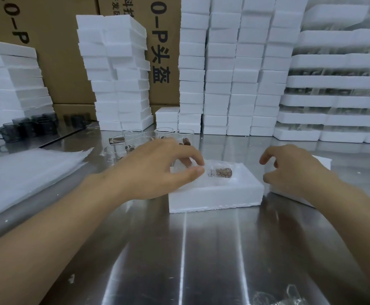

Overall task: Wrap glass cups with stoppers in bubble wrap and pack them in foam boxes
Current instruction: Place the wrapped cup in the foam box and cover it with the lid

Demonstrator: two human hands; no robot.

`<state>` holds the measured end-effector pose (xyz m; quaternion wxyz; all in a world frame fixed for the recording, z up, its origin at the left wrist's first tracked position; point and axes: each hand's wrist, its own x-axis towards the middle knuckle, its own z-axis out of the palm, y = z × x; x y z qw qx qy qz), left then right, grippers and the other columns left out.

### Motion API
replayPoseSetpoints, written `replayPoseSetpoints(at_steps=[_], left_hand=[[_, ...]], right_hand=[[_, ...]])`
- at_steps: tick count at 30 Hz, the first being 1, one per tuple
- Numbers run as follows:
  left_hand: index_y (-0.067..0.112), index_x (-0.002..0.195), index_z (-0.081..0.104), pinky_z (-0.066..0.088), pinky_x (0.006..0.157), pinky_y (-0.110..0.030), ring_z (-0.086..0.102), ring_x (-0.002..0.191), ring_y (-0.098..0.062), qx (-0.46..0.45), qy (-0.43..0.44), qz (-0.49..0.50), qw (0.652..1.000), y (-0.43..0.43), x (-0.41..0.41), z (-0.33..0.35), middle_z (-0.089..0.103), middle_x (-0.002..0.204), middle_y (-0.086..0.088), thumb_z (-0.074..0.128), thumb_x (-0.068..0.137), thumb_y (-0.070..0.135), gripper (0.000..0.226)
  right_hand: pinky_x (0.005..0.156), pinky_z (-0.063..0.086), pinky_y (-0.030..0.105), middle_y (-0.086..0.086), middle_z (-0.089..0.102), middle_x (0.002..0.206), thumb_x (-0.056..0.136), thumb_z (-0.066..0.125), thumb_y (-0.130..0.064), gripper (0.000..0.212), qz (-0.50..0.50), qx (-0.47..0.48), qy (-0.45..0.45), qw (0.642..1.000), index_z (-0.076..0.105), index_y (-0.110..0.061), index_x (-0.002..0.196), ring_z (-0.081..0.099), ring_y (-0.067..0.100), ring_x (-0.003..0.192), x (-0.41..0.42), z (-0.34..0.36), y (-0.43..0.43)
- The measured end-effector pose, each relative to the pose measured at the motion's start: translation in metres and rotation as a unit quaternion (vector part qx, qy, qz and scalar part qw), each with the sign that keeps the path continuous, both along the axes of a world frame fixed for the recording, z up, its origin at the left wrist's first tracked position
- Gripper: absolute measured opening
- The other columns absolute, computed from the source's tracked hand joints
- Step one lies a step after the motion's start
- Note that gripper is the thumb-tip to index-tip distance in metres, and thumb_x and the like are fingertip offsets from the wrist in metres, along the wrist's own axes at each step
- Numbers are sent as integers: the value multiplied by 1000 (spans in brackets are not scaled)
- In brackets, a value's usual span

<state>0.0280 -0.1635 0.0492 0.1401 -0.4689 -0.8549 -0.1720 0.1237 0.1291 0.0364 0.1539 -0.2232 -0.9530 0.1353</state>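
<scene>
White foam box (216,195) sits mid-frame on the steel bench (201,249), holding the bubble-wrapped cup (220,172), cork end showing, laid on its side, likely so it sits snug. Left hand (155,170) hovers at its edge, grip open and empty; right hand (294,170), also open, reaches over the lid (289,194) at right.

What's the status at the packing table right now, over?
Left hand open over the foam box. Right hand open over the foam lid. Wrapped cup in box. Nothing blocking.
</scene>
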Motion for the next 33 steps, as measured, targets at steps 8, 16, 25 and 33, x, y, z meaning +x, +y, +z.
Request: replayPoseSetpoints(at_steps=[8, 16, 25, 33], left_hand=[[39, 130, 70, 54, 99, -30, 61, 119, 1, 240, -86, -37, 966, 9, 5, 0, 67, 122, 20, 63, 108, 31, 25], [69, 158, 13, 53, 99, -25, 49, 136, 6, 328, -67, -63, 940, 6, 5, 3, 31, 157, 35, 89, 88, 36, 109], [43, 151, 43, 49, 100, -16, 48, 139, 3, 309, -62, -80, 946, 1, 12, 13, 41, 158, 26, 97, 68, 53, 99], [66, 136, 43, 48, 102, -27, 54, 128, 10, 267, -162, -71, 947, 4, 20, 14, 59, 138, 26, 91, 60, 71, 90]], right_hand=[[82, 46, 30, -5, 64, 112, 94, 55, -10, 29, 85, 34, 395, 914, 71, -31, 107, 59, 14, 93, 17, 30, -24], [62, 52, 24, -3, 76, 97, 95, 55, -1, 31, 251, -546, 375, 706, 71, -23, 110, 67, 14, 77, 21, 53, -37], [98, 48, 38, 5, 76, 115, 103, 45, -6, 36, 169, -616, 220, 738, 80, -10, 111, 68, 28, 107, 17, 36, -29], [54, 61, 29, 2, 81, 100, 101, 52, -14, 36, 182, -662, 152, 711, 87, -17, 92, 77, 17, 75, 15, 31, -30]])
